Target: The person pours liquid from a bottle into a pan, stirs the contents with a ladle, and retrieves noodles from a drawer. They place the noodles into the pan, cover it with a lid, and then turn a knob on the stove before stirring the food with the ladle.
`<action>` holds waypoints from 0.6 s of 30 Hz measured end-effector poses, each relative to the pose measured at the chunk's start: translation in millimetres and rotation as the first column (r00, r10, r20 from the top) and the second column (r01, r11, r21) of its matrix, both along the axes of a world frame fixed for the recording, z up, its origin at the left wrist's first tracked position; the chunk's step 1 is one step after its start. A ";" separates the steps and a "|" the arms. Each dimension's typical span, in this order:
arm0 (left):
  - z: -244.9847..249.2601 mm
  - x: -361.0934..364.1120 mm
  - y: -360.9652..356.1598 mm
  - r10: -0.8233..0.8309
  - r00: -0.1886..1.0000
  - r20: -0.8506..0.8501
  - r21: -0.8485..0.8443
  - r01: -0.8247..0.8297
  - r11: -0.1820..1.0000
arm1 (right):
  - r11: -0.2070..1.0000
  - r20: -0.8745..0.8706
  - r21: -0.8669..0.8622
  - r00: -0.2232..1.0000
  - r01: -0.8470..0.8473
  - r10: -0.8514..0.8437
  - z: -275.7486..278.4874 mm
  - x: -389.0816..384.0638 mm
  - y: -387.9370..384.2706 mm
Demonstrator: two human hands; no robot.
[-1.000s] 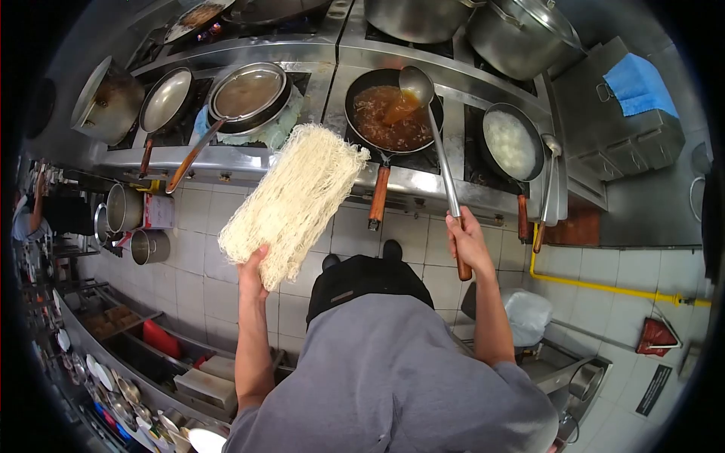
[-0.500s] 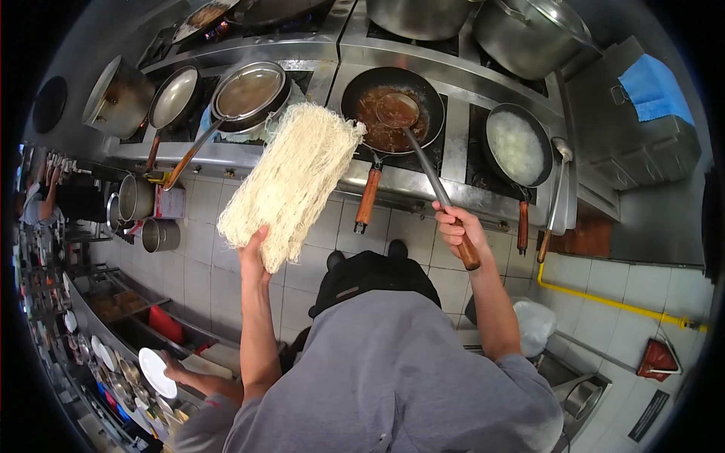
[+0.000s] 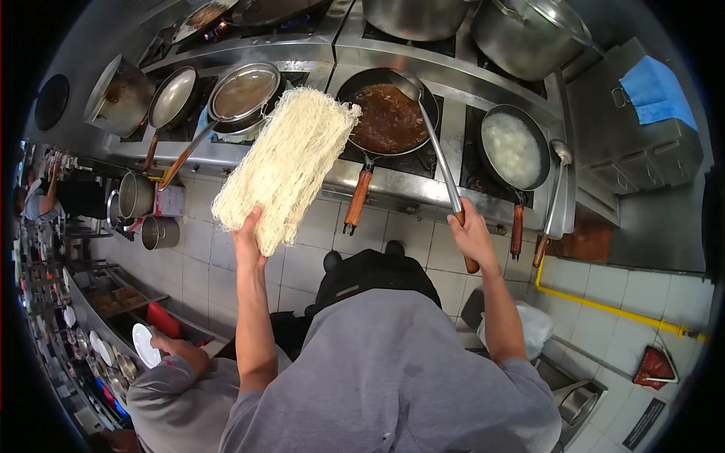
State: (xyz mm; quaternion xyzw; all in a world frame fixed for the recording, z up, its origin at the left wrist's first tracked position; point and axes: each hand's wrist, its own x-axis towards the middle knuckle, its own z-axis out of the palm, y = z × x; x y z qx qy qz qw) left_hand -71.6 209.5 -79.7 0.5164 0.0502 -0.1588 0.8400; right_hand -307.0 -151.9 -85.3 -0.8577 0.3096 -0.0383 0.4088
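A large slab of pale dried noodles (image 3: 291,162) is gripped at its lower end by my left hand (image 3: 248,234), thumb on top, held over the floor and the stove's front edge. My right hand (image 3: 471,232) is closed round the wooden handle of a long ladle (image 3: 439,155). The ladle's bowl rests at the upper right rim of a dark frying pan (image 3: 367,147) with a wooden handle. Brown sauce (image 3: 389,117) with small bits covers the pan's bottom. The noodles' upper right corner reaches close to the pan's left rim.
Right of the sauce pan, another pan (image 3: 516,147) holds pale bubbling contents, beside a long-handled spoon (image 3: 559,155). To the left are a strainer (image 3: 244,90) over a pan and another pan (image 3: 172,98). Large pots (image 3: 525,41) stand behind. A co-worker (image 3: 181,396) holds a white plate (image 3: 145,346).
The ladle's bowl has moved from the sauce's middle to the pan's upper right rim. The noodles have shifted slightly up and left. The co-worker has come nearer my left side.
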 end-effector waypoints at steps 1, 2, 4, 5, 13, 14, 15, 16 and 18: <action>0.5 2.0 -1.4 0.003 1.000 0.004 -0.022 -0.003 1.000 | 0.998 -0.012 -0.058 1.000 0.003 -0.004 -2.4 2.6 -3.6; 1.9 3.6 -2.3 0.012 1.000 0.000 -0.003 -0.012 1.000 | 0.998 -0.026 -0.068 1.000 0.001 -0.003 -4.4 6.7 -7.3; 12.7 6.1 -6.2 0.031 0.999 -0.010 0.038 -0.031 0.999 | 0.996 -0.056 -0.088 0.998 -0.005 0.001 -8.6 12.7 -13.5; 15.7 6.9 -5.0 0.036 0.999 0.010 0.037 -0.036 0.999 | 1.000 -0.047 0.028 0.999 0.003 -0.001 -22.5 11.5 -15.8; 37.6 17.0 -7.9 0.020 0.996 0.082 0.041 -0.023 0.999 | 0.062 -0.049 0.996 0.974 0.065 -0.223 2.2 10.9 8.6; 37.1 18.1 -7.9 0.023 0.996 0.081 0.043 -0.026 0.999 | -0.129 -0.048 0.992 0.966 0.015 -0.252 3.4 8.9 5.4; 36.4 19.4 -7.9 0.024 0.996 0.080 0.046 -0.028 0.999 | -0.209 -0.042 0.978 0.965 -0.014 -0.259 5.2 8.5 4.3; 36.0 20.6 -7.5 0.023 0.996 0.081 0.046 -0.027 0.999 | -0.287 -0.035 0.957 0.963 -0.045 -0.268 7.7 8.3 4.0; 34.0 22.3 -9.7 0.014 0.996 0.086 0.050 -0.019 0.999 | -0.350 -0.026 0.934 0.961 -0.075 -0.276 13.0 7.0 5.3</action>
